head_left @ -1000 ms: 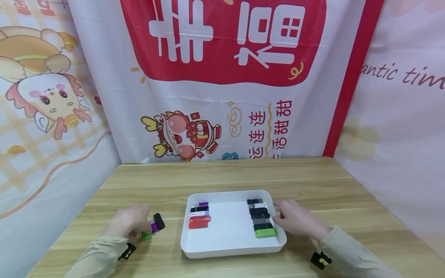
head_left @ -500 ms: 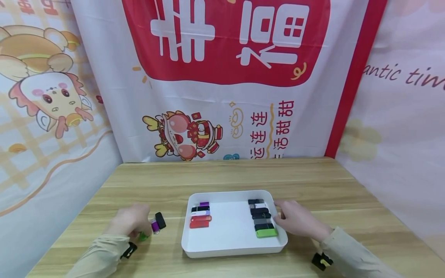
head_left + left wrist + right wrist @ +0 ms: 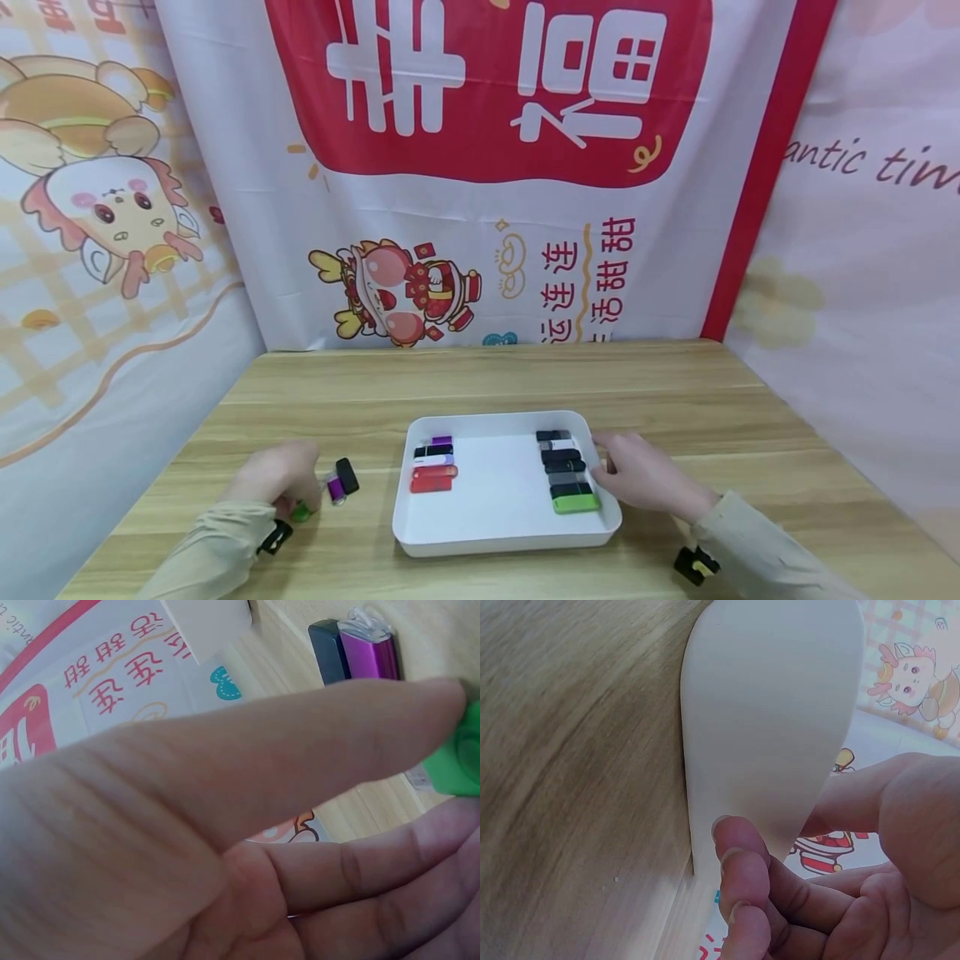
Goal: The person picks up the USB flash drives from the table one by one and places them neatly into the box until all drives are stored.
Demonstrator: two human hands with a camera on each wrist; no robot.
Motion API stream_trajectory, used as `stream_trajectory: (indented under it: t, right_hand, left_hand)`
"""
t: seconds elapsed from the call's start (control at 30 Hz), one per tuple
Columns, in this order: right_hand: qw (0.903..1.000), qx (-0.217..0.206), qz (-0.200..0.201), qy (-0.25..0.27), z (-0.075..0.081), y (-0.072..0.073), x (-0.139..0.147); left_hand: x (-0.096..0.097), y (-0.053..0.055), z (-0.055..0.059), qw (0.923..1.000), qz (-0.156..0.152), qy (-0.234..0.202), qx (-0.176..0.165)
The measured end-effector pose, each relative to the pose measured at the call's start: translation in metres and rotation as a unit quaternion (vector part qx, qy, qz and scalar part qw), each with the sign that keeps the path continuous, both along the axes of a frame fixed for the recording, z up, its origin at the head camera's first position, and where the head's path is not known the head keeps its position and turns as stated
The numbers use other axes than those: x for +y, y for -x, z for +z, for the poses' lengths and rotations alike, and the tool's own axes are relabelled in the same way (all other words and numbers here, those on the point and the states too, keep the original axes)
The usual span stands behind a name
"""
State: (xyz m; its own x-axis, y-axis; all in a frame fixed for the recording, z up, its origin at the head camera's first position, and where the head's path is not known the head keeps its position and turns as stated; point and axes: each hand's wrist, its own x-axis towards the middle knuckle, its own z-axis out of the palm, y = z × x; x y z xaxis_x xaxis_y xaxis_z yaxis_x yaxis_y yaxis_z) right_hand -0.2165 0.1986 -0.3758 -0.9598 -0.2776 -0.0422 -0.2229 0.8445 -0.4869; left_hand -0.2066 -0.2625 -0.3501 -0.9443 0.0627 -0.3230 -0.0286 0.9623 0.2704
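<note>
My left hand (image 3: 279, 473) is over the table left of the tray. Its thumb and fingers pinch a green USB stick (image 3: 459, 757), which is partly hidden by the hand in the head view. Just right of that hand lie a purple USB stick (image 3: 336, 489) and a black USB stick (image 3: 347, 476), touching or nearly so. My right hand (image 3: 647, 475) grips the right wall of a white tray (image 3: 772, 705), with the thumb at the rim and the curled fingers against the outside. Inside, several USB sticks form a left column (image 3: 432, 472) and a right column (image 3: 566, 467).
The tray stands on a wooden table (image 3: 480, 379) between the two hands. Printed cloth (image 3: 480, 200) hangs along the table's back, with more cloth at both sides. Each wrist wears a black strap mount.
The green USB stick has shifted slightly left in my left hand, away from the purple one. My right hand and the tray look the same, apart from a small camera shift.
</note>
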Motion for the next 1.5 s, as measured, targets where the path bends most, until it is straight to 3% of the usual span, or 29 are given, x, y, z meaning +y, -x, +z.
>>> stream_trajectory:
  t: [0.73, 0.97, 1.5]
  right_hand:
    - [1.0000, 0.008, 0.000, -0.003, 0.000, -0.001, 0.001]
    - [1.0000, 0.005, 0.002, -0.001, 0.000, -0.002, 0.001]
    - [1.0000, 0.003, 0.004, 0.000, 0.000, -0.001, 0.002]
  left_hand:
    - [-0.006, -0.002, 0.008, 0.9993, -0.032, -0.009, -0.015]
    - [-0.006, -0.001, 0.009, 0.9948, -0.090, 0.030, 0.036]
    - [0.005, 0.000, 0.018, 0.9864, -0.130, 0.000, 0.101]
